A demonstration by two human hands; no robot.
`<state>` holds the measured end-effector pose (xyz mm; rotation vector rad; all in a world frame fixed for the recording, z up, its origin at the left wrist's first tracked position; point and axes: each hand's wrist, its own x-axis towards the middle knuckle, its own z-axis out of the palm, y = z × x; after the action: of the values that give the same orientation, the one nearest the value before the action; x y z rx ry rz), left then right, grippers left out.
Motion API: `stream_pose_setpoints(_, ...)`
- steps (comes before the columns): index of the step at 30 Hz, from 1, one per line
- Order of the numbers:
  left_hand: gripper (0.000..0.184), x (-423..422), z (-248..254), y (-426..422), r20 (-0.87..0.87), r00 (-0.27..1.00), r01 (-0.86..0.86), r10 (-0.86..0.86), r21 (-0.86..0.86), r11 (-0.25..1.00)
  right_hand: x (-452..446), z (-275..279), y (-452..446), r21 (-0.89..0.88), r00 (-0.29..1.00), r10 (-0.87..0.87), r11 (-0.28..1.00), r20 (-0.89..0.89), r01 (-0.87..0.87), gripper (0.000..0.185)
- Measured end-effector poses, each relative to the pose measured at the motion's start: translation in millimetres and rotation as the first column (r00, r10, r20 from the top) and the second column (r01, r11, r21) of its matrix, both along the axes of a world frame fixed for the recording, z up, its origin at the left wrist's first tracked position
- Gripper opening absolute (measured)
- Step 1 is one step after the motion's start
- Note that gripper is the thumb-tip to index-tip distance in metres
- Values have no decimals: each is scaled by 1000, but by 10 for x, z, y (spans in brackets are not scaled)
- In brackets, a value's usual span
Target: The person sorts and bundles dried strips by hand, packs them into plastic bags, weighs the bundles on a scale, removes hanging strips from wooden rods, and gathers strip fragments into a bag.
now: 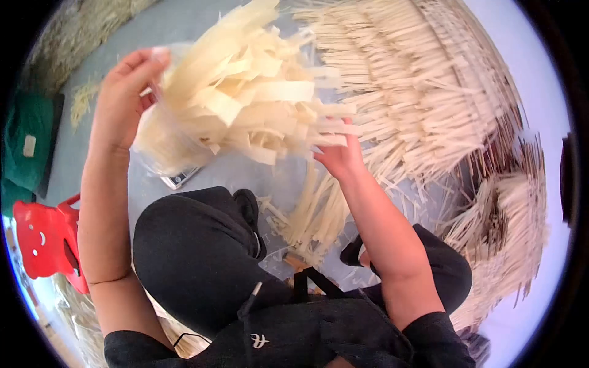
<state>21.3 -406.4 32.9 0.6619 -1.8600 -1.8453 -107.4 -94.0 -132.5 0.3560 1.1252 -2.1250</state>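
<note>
A clear plastic bag (147,138) is tilted on its side, with broad, flat, pale-yellow dried strips (245,92) that look like wide noodles inside it and spilling from its mouth. My left hand (129,92) is closed on the bag's edge, thumb against fingers. At the strips' right ends is my right hand (340,150), its fingers partly behind them and blurred, so its grip is unclear. Beneath the bag, a small scale (181,178) shows only one corner with its display.
Long layered rows of similar strips (399,80) lie at the right, with another pile (497,227) nearer. Loose strips (319,214) lie between my feet. A red plastic stool (43,239) stands left, below a green object (27,141). Small scraps (83,104) lie at upper left.
</note>
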Motion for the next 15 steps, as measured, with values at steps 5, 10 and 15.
stream_pose_setpoints(5, 19, -42, 110, 623, 413, 879, 447, -239, -538, 715, 323, 925, -116, -384, 977, 7, 919, -211, -90, 64)
stream_pose_setpoints(10, 21, -66, -332, 807, 731, 672, 624, -114, -477, 620, 701, 783, 21, -3, 919, 8, 1000, -393, -10, 68)
stream_pose_setpoints(15, 26, 296, -974, 1069, 899, 437, 894, 14, -436, 101, 1114, 412, 269, 480, 786, 330, 876, -523, -49, 74)
